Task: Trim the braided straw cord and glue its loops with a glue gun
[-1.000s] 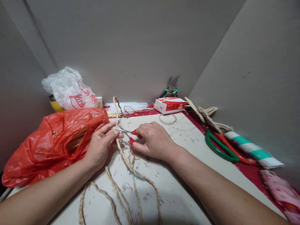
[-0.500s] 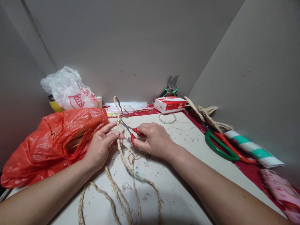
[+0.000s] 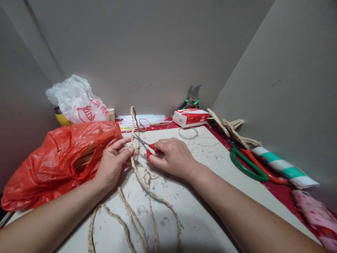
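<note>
My left hand (image 3: pixel 116 158) pinches a braided straw rope (image 3: pixel 137 173) between thumb and fingers. Above the pinch the rope stands up in a narrow loop; below, it trails across the white board (image 3: pixel 200 211) toward me. My right hand (image 3: pixel 172 156) has its fingers in the red handles of small scissors (image 3: pixel 143 142). The blades are slightly apart, with their tips at the rope just above my left thumb. Further lengths of braid (image 3: pixel 129 209) and loose straw bits (image 3: pixel 147 172) lie on the board below my hands.
At left lies a red plastic bag (image 3: pixel 52 168) with a white bag (image 3: pixel 76 102) behind it. A tissue pack (image 3: pixel 191 117), wire ring (image 3: pixel 188 137) and pruning shears (image 3: pixel 193 96) are at the back. Green-handled (image 3: pixel 247 168) scissors, straw braids (image 3: pixel 231 128) and a striped roll (image 3: pixel 286 167) line the right edge.
The upright rope loop has shifted slightly right and straightened. My hands and the scissors have barely moved.
</note>
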Demonstrator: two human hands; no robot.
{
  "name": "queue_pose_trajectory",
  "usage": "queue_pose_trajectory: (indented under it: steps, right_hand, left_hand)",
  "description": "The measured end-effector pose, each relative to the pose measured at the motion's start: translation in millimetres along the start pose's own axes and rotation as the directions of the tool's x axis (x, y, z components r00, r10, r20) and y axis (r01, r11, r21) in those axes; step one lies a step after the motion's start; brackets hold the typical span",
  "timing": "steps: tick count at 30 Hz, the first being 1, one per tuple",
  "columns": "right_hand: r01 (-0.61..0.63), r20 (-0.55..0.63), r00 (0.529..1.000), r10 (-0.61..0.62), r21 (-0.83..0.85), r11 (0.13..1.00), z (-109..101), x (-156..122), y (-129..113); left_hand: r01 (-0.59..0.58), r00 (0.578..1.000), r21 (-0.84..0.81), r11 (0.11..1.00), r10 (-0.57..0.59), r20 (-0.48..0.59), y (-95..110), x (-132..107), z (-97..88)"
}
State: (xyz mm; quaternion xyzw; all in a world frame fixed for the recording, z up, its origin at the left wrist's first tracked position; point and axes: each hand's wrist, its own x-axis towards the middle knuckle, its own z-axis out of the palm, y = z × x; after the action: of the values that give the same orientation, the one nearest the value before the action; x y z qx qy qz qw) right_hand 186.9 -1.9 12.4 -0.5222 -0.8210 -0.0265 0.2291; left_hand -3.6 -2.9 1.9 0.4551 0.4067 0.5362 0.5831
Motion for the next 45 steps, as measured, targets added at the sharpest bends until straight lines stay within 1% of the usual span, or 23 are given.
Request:
queue_pose_trajectory:
  steps: [5,9,13,17,20,24,26,31,37,39,41,43,45]
  right_hand:
    - [0.017,0.029,0.999,-0.015,-0.065,0.998,0.0,0.7,-0.7]
    - [0.001,0.015,1.0,0.0,-0.05,0.999,2.2,0.6,4.7]
    - [-0.03,-0.033,0.999,0.03,-0.008,1.0,1.9,0.1,3.9]
    - [0.006,-0.004,1.0,-0.006,-0.032,0.999,0.4,0.1,-1.3]
    - [0.033,0.01,0.999,-0.032,-0.051,0.998,0.4,0.5,-0.1]
    - [0.011,-0.019,1.0,-0.012,-0.03,1.0,1.8,0.7,5.7]
    - [0.03,-0.024,0.999,-0.03,-0.018,0.999,1.8,0.5,6.0]
    - [0.078,0.011,0.997,-0.077,-0.066,0.995,-0.1,-0.5,-0.1]
    - [0.115,0.063,0.992,-0.108,-0.119,0.986,0.2,-0.2,1.4]
    - [0.099,0.052,0.994,-0.094,-0.091,0.991,0.9,0.3,3.4]
    - [0.046,0.018,0.999,-0.045,-0.037,0.998,1.9,0.6,5.3]
    - [-0.026,-0.006,1.0,0.026,0.023,0.999,3.1,0.6,6.6]
    - [-0.086,0.008,0.996,0.086,0.091,0.992,4.6,0.4,7.3]
  left_hand:
    - [-0.009,0.999,0.016,1.0,0.01,-0.045,-1.2,1.8,0.5]
    - [-0.014,0.998,0.032,0.999,0.016,-0.056,-1.7,1.7,-0.3]
    - [-0.013,0.999,0.044,0.999,0.015,-0.046,-2.1,0.8,-1.0]
    - [0.003,1.0,0.019,1.0,-0.003,-0.021,-1.7,-0.7,-0.4]
    - [0.018,1.0,0.023,1.0,-0.018,-0.006,-1.0,-1.8,0.4]
    - [0.024,1.0,0.017,1.0,-0.024,-0.005,-0.4,-1.7,0.7]
    - [0.019,1.0,0.002,1.0,-0.019,-0.019,-0.5,-0.9,0.3]
    - [-0.006,0.998,-0.049,0.999,0.004,-0.059,0.0,1.3,0.0]
    - [-0.003,0.999,-0.051,0.999,0.0,-0.053,-0.8,1.2,0.2]
    - [-0.001,0.999,-0.05,0.999,-0.001,-0.049,-0.9,1.2,0.2]
    - [0.013,1.0,-0.053,0.999,-0.014,-0.022,-0.2,1.4,0.2]
    - [0.059,0.998,-0.066,0.996,-0.057,0.036,1.3,1.7,0.1]
    - [0.137,0.987,-0.087,0.987,-0.128,0.1,3.2,2.2,0.0]
